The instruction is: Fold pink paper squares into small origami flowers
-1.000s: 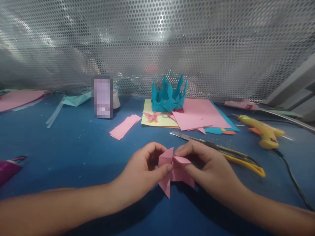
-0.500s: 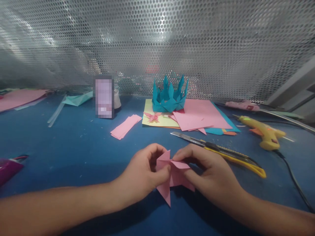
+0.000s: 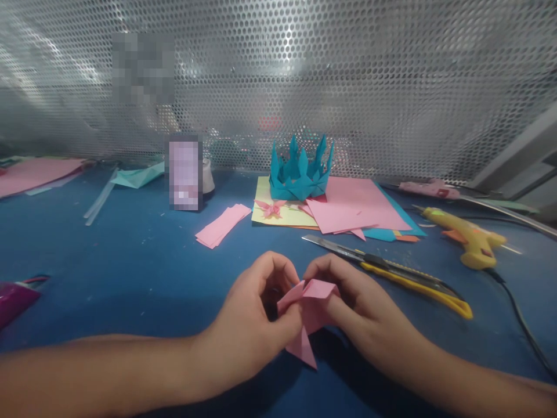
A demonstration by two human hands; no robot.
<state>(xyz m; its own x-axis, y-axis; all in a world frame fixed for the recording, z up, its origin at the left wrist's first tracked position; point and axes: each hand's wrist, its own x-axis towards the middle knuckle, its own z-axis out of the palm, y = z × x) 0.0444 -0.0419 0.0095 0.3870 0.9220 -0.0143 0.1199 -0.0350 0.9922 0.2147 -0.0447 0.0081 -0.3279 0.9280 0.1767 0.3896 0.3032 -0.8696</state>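
Observation:
Between my two hands is a piece of folded pink paper [image 3: 314,316] with pointed flaps, held just above the blue table [image 3: 143,261]. My left hand [image 3: 265,313] pinches its left side, thumb in front and fingers curled behind. On the right, my right hand [image 3: 359,296] grips the upper flap, its thumb under the fold and its fingers at the back. Parts of the paper are hidden by my fingers. Beyond my right hand lies a box cutter [image 3: 391,273] with a yellow handle and its blade out.
A blue paper crown [image 3: 299,183] stands on stacked coloured sheets [image 3: 365,203]. Pink strips [image 3: 223,225] lie left of it. At the right are a yellow glue gun [image 3: 472,235] with a cord and a pink glue gun [image 3: 429,187]. A perforated metal panel [image 3: 278,69] rises behind.
The folded pink paper has turned and tilted between my hands, its lower point shifting right. My fingers have drawn closer together at its top. The things on the table keep their places.

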